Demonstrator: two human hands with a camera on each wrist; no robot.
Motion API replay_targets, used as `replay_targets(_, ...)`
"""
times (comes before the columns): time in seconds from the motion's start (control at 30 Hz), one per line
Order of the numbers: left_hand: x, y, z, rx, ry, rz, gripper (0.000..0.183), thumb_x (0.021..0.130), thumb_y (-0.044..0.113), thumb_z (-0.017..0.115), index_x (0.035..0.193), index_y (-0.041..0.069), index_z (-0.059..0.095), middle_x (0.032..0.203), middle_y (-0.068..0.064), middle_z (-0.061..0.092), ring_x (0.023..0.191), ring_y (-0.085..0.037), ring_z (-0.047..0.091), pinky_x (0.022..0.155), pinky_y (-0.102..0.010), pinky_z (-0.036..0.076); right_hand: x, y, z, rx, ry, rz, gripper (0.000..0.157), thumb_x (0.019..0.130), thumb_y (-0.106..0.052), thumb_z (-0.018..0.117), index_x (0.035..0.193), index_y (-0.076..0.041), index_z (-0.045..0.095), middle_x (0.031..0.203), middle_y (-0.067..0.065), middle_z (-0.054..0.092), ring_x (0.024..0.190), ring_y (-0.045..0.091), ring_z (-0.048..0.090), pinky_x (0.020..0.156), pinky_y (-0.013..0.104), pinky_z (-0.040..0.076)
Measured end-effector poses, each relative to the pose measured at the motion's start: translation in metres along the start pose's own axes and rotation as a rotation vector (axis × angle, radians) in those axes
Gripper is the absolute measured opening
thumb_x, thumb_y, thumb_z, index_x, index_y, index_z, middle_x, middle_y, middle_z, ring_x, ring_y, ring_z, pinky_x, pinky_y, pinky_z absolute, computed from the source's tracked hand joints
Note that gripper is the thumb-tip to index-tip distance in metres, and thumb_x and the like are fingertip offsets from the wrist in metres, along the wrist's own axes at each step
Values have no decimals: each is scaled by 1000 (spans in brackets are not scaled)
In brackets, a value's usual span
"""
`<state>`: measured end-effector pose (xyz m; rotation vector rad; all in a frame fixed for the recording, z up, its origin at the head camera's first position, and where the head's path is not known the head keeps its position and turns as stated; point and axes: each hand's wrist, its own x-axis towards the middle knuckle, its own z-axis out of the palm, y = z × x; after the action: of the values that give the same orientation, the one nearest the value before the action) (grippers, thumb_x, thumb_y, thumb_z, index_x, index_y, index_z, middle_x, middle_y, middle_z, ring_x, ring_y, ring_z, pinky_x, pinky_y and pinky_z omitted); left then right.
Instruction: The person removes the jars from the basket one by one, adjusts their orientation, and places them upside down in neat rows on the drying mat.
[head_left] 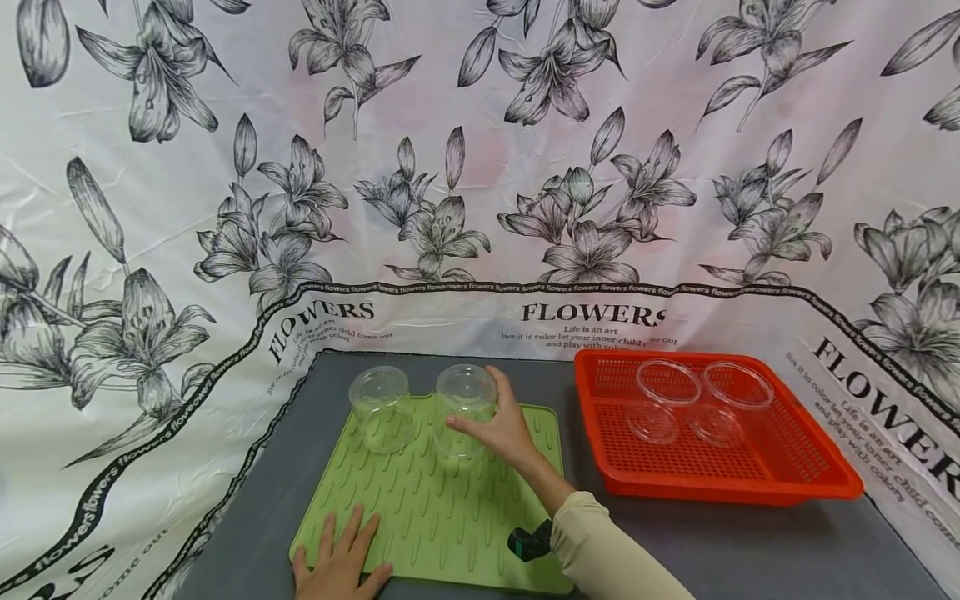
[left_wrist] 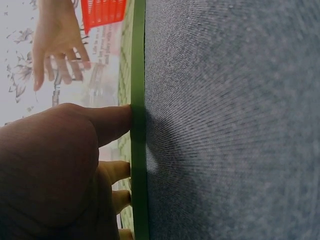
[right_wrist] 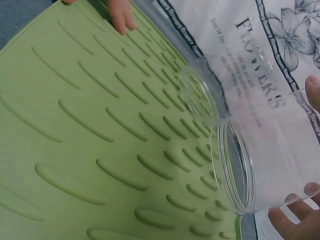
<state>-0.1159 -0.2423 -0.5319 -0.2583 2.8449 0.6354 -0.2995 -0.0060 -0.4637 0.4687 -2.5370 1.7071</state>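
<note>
My right hand (head_left: 501, 423) holds a clear plastic jar (head_left: 457, 445) turned upside down over the far part of a green ridged mat (head_left: 442, 521). Thumb and fingers lie on opposite sides of its wall, and its threaded mouth faces the mat in the right wrist view. To its left, a second clear jar (head_left: 382, 417) stands inverted at the mat's far left corner. Spread out flat, my left hand (head_left: 341, 560) rests on the near left corner of the mat. The left wrist view shows its thumb (left_wrist: 112, 122) at the mat's edge.
A red perforated basket (head_left: 720, 487) sits right of the mat, with two clear round containers (head_left: 651, 423) inside. The mat lies on a grey table (head_left: 255, 508). Behind and beside it hangs a white flower-printed cloth (head_left: 442, 325).
</note>
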Motion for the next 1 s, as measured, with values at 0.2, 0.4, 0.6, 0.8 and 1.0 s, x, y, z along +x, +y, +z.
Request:
replay_targets(0.2,-1,0,-1,-4,-5,-5,90,79,79,46,148,21,40,160,-11,24,144,-53,9,96,-84,-4,0,0,5,10,-6,12,106,67,-53,84,150,-41,19,152,7,36,138,37,39,102,60,41)
replay_targets(0.4,-3,1,-3,-28,-11,4,88,80,78,48,148,21,40,161,-11,23,144,-53,8,97,-83,-5,1,0,10,1,-14,5,105,68,-51,83,151,-39,19,154,8,33,139,37,38,102,62,41)
replay_targets(0.6,-3,1,-3,-23,-5,-4,86,81,76,48,148,22,41,161,-9,24,145,-52,8,98,-82,-5,4,4,15,-6,-19,11,106,68,-52,83,151,-38,19,154,8,34,139,37,37,101,61,41)
replay_targets(0.8,-2,1,-2,-26,-18,-16,87,80,78,48,148,24,40,161,-7,24,145,-51,9,97,-83,-5,5,6,20,-8,-27,14,106,70,-51,82,152,-34,18,155,11,33,138,38,38,100,61,42)
replay_targets(1.0,-2,0,0,-22,-8,-25,88,79,79,47,147,25,41,161,-6,24,146,-49,9,99,-81,-4,9,10,25,-12,-47,9,107,69,-51,83,153,-33,17,156,10,30,140,38,36,102,61,41)
